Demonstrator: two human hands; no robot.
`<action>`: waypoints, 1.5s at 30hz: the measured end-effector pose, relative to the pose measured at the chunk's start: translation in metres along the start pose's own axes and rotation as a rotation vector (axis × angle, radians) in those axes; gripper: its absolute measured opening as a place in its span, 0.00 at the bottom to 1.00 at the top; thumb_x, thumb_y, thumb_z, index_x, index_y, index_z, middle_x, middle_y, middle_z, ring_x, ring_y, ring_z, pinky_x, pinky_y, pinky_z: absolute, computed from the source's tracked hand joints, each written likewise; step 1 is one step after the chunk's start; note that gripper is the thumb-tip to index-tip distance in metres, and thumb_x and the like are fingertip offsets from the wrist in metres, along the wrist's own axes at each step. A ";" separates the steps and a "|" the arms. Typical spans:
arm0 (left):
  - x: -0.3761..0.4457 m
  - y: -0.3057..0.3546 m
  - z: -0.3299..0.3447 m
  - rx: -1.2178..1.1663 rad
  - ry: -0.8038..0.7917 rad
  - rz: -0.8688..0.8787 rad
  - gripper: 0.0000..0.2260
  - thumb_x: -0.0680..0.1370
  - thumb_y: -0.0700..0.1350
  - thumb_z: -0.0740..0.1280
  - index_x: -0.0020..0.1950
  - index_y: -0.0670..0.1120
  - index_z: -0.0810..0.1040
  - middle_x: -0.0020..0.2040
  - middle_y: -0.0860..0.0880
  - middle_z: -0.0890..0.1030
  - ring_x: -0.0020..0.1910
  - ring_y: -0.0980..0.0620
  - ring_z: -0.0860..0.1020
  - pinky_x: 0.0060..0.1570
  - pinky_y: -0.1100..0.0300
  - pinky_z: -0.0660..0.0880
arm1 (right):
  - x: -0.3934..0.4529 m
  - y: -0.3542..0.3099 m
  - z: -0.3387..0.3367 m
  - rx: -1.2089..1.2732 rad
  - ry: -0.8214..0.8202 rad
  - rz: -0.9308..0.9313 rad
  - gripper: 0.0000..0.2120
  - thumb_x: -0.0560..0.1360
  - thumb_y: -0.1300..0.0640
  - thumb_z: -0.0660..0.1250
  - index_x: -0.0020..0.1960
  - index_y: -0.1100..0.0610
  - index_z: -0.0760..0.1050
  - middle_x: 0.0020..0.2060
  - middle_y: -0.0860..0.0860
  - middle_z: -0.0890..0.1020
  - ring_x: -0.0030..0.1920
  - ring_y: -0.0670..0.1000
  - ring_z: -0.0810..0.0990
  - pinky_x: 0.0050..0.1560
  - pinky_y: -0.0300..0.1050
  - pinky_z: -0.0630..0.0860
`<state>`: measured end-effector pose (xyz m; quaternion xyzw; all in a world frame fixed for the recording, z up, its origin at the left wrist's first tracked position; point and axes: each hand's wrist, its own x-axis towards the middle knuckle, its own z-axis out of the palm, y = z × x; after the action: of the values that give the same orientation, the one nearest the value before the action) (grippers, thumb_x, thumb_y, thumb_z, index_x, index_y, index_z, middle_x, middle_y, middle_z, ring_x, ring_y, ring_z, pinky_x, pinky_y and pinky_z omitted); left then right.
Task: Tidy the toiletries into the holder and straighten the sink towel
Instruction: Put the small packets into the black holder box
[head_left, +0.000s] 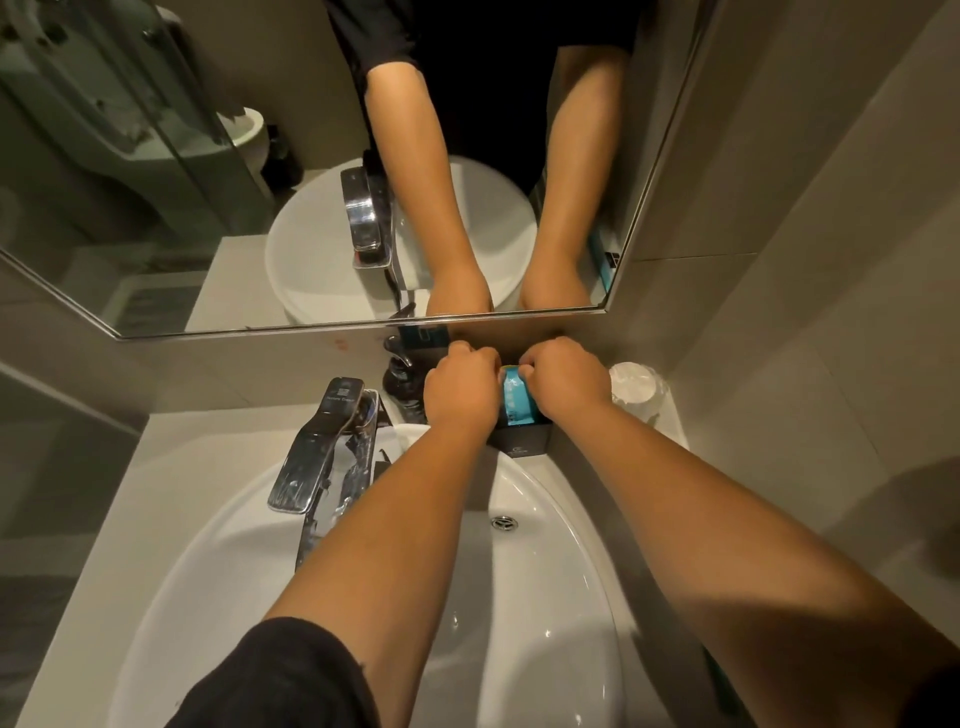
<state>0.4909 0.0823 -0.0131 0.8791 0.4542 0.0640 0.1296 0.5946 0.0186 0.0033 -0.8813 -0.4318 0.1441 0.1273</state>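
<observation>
A black rectangular holder (521, 440) stands on the counter behind the basin, against the wall under the mirror. Blue toiletry packets (516, 399) stick up out of it. My left hand (460, 387) and my right hand (563, 375) are both over the holder, one on each side of the packets, with fingers curled onto them. The right fingertips press the packets' top edge. Most of the holder's inside is hidden by my hands. No towel is in view.
A black pump bottle (400, 376) stands just left of the holder. The chrome tap (317, 441) leans over the white basin (535, 530). A wrapped upturned glass (636, 389) sits at the right by the wall. The mirror (208, 208) hangs directly above.
</observation>
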 end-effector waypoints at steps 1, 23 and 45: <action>0.000 0.000 0.000 -0.008 -0.006 -0.002 0.09 0.80 0.49 0.62 0.55 0.47 0.78 0.53 0.43 0.75 0.47 0.43 0.78 0.48 0.49 0.78 | -0.001 0.000 0.001 -0.009 0.004 -0.005 0.12 0.78 0.51 0.63 0.57 0.51 0.81 0.53 0.56 0.80 0.51 0.58 0.79 0.45 0.47 0.73; -0.014 0.002 -0.005 -0.109 0.089 0.065 0.13 0.79 0.48 0.63 0.62 0.45 0.70 0.56 0.42 0.74 0.52 0.42 0.76 0.47 0.49 0.75 | -0.026 0.008 -0.022 0.243 0.248 -0.131 0.11 0.78 0.54 0.62 0.56 0.54 0.80 0.52 0.55 0.79 0.49 0.56 0.78 0.48 0.50 0.77; -0.117 -0.055 0.037 0.198 -0.128 0.264 0.36 0.77 0.66 0.44 0.78 0.46 0.50 0.79 0.43 0.49 0.78 0.41 0.46 0.74 0.42 0.46 | -0.228 0.141 0.065 -0.388 -0.143 0.396 0.24 0.78 0.54 0.65 0.71 0.52 0.61 0.68 0.56 0.65 0.51 0.54 0.82 0.47 0.47 0.82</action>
<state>0.3891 0.0113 -0.0635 0.9418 0.3298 -0.0206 0.0615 0.5394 -0.2401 -0.0731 -0.9440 -0.2786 0.1425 -0.1049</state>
